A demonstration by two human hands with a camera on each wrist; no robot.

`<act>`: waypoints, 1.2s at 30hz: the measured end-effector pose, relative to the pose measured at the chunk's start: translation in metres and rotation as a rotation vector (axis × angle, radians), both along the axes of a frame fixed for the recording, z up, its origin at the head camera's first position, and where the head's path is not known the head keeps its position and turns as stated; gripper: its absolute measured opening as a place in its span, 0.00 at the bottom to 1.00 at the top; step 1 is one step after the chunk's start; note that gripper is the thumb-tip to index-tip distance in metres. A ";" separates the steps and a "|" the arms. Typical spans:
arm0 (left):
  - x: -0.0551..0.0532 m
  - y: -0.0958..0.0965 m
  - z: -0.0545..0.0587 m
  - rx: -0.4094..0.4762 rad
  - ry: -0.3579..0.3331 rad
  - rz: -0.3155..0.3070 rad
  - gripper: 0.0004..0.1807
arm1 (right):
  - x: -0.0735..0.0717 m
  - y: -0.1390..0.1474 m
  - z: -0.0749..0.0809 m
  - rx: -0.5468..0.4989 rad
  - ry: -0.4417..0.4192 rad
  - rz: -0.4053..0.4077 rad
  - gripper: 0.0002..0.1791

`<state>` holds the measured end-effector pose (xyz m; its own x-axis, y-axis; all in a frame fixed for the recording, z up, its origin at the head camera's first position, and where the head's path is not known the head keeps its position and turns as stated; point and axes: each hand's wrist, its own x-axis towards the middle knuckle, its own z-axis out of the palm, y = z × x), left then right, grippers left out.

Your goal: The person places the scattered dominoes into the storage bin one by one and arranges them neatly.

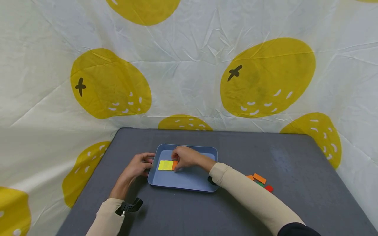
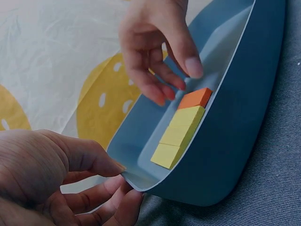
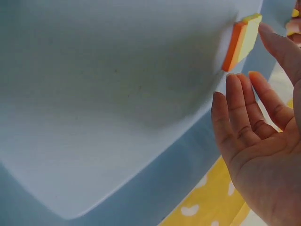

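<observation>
Left wrist view: pinching tray (image 2: 230,117) with left hand (image 2: 56,162), grasping nothing with relaxed right hand (image 2: 148,40) near orange block (image 2: 194,98), likely light, stiff, best gripped by opposite edges.

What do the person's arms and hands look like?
The left hand and right hand wear no gloves. Beige sleeves cover the forearms, with dark cloth further up the right arm. A black strap shows at the left wrist, something black at the right.
</observation>
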<state>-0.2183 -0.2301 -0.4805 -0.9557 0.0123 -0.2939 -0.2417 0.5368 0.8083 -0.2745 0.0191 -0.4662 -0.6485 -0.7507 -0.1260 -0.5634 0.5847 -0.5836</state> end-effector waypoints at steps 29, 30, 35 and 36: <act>0.003 -0.003 -0.001 0.015 0.005 -0.021 0.27 | 0.036 0.090 0.045 -0.232 -0.046 -0.060 0.21; 0.003 -0.003 -0.001 0.016 0.006 -0.020 0.26 | 0.036 0.094 0.047 -0.236 -0.046 -0.065 0.21; 0.004 -0.003 0.000 0.017 0.005 -0.025 0.26 | 0.039 0.112 0.050 -0.260 -0.064 -0.085 0.20; 0.004 -0.003 0.000 0.018 0.004 -0.025 0.26 | 0.040 0.115 0.051 -0.262 -0.067 -0.086 0.20</act>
<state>-0.2147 -0.2326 -0.4801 -0.9564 0.0413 -0.2893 -0.2249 0.5280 0.8189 -0.2350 0.1345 -0.4152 -0.7082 -0.7058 0.0205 -0.4733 0.4530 -0.7555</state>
